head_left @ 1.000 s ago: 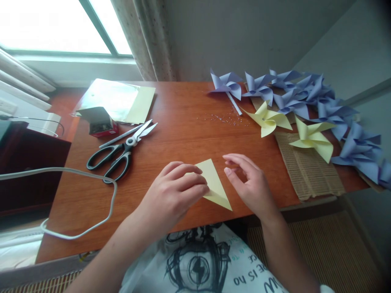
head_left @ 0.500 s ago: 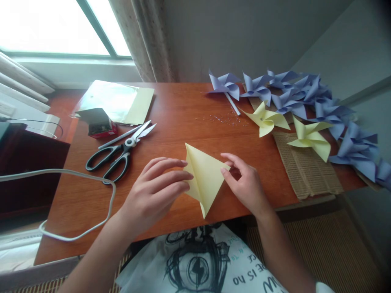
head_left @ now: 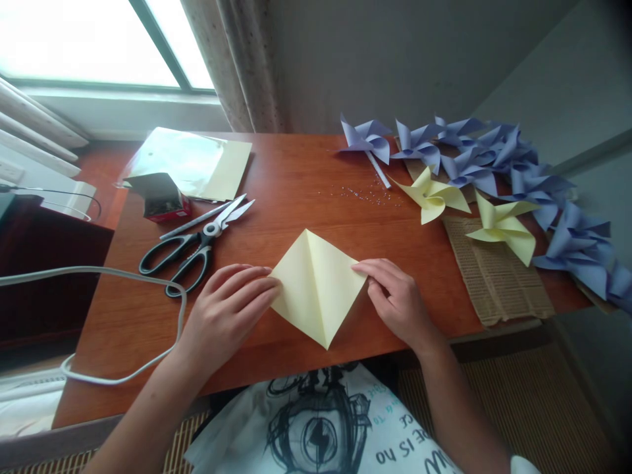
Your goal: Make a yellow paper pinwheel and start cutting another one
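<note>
A square sheet of yellow paper (head_left: 318, 286) is spread in front of me, turned like a diamond, with one crease running from its far corner to its near corner. My left hand (head_left: 232, 299) pinches the left corner, thumb hidden beneath. At the right corner, my right hand (head_left: 395, 296) grips the paper between thumb and fingers. Just beyond my left hand lie scissors (head_left: 211, 230) with black handles, blades parted. Yellow paper pinwheels (head_left: 429, 194) and several blue-purple pinwheels (head_left: 469, 171) stand to the right.
A wooden table (head_left: 286, 178) carries everything. At the back left are a packet of paper (head_left: 232, 171), an open small box (head_left: 168, 207) and a grey rod (head_left: 192, 220). A white cable (head_left: 180, 322) crosses the left side. Corrugated cardboard (head_left: 484, 283) lies at right, tiny beads (head_left: 365, 195) behind.
The yellow paper has been opened out along its crease, from partly folded to nearly flat. My left hand has moved left with its corner; my right hand still holds the other.
</note>
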`<control>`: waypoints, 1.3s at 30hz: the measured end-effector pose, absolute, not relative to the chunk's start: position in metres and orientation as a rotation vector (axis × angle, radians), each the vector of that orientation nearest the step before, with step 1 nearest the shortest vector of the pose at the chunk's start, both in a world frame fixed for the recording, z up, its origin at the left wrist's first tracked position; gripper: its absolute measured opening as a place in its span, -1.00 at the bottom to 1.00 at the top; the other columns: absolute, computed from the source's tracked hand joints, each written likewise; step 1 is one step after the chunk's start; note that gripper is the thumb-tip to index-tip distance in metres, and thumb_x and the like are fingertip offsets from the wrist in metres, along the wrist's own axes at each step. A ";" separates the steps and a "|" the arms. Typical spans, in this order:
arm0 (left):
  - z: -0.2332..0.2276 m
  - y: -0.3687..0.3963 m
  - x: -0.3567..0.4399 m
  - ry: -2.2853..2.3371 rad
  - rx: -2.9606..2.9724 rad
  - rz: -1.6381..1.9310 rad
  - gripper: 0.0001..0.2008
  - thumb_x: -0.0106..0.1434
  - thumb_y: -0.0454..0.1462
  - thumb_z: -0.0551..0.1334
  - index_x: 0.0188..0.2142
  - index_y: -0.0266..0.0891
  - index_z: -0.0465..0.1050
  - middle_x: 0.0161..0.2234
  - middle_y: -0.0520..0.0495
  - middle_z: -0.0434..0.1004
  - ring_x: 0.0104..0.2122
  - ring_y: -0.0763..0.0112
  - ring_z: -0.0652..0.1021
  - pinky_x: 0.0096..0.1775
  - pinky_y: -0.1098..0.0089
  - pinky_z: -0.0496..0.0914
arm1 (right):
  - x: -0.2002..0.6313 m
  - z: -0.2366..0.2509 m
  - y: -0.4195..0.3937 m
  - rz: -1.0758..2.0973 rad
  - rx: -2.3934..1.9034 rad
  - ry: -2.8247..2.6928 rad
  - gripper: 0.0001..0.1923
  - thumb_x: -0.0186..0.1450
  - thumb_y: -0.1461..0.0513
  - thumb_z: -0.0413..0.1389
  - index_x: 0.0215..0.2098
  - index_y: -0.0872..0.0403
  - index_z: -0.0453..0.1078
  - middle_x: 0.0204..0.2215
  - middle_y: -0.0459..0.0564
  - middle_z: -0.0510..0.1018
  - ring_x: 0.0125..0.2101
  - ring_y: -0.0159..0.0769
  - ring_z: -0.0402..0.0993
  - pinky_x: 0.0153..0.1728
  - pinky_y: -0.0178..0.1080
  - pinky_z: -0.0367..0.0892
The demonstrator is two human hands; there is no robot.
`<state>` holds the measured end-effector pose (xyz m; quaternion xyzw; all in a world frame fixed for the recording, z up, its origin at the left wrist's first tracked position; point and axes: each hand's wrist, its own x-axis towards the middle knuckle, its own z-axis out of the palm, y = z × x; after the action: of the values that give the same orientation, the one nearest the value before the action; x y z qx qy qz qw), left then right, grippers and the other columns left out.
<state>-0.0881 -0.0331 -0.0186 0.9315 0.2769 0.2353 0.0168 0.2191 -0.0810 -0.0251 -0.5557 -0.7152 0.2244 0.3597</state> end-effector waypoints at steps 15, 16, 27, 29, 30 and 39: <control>-0.022 -0.034 -0.099 0.887 2.859 0.696 -0.75 0.33 -0.42 0.28 -0.02 -0.19 0.49 0.00 -0.06 0.68 0.10 0.10 0.59 0.11 0.09 0.40 | 0.251 -0.036 -0.082 0.333 -1.278 -2.096 -0.65 0.37 0.43 0.15 -0.03 -0.10 0.57 0.02 0.08 0.60 0.03 -0.10 0.47 -0.15 -0.06 0.54; -0.023 -0.035 -0.099 0.911 2.843 0.702 -0.76 0.33 -0.42 0.27 -0.03 -0.18 0.49 -0.01 -0.06 0.68 0.08 0.11 0.59 0.10 0.10 0.41 | 0.252 -0.037 -0.082 0.341 -1.285 -2.100 -0.65 0.37 0.43 0.14 -0.04 -0.10 0.57 0.03 0.07 0.60 0.03 -0.09 0.46 -0.13 -0.04 0.54; -0.020 -0.039 -0.086 1.187 2.415 0.737 -0.93 0.36 -0.31 0.25 -0.22 -0.15 0.53 -0.09 -0.06 0.68 -0.02 0.22 0.62 0.05 0.18 0.46 | 0.246 -0.039 -0.078 0.408 -1.366 -2.070 -0.78 0.39 0.36 0.14 -0.15 -0.04 0.57 0.02 0.06 0.61 0.06 -0.07 0.44 0.07 0.10 0.46; -0.020 -0.040 -0.085 1.196 2.429 0.721 -0.94 0.35 -0.30 0.26 -0.23 -0.15 0.53 -0.07 -0.07 0.66 -0.01 0.20 0.61 0.06 0.15 0.45 | 0.244 -0.035 -0.078 0.415 -1.393 -2.078 -0.84 0.38 0.32 0.16 -0.15 -0.02 0.56 0.02 0.08 0.60 0.07 -0.04 0.43 0.09 0.12 0.44; -0.021 -0.040 -0.085 1.197 2.444 0.709 -0.94 0.35 -0.30 0.26 -0.23 -0.15 0.52 -0.06 -0.07 0.66 -0.01 0.19 0.60 0.06 0.14 0.44 | 0.243 -0.032 -0.079 0.412 -1.406 -2.092 -0.87 0.38 0.29 0.18 -0.15 -0.01 0.56 0.03 0.10 0.60 0.08 -0.02 0.42 0.10 0.13 0.43; -0.017 -0.040 -0.083 1.134 2.533 0.635 -0.92 0.37 -0.31 0.24 -0.18 -0.17 0.51 -0.02 -0.09 0.64 0.03 0.17 0.57 0.07 0.13 0.40 | 0.217 -0.003 -0.082 0.412 -1.287 -2.252 -0.73 0.34 0.34 0.17 -0.02 -0.02 0.50 0.08 0.09 0.59 0.15 0.02 0.42 0.13 0.17 0.35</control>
<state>-0.0830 -0.0398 -0.0170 0.8802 0.3939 0.2205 0.1468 0.2173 -0.0818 -0.0033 -0.4738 -0.8291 0.1516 0.2550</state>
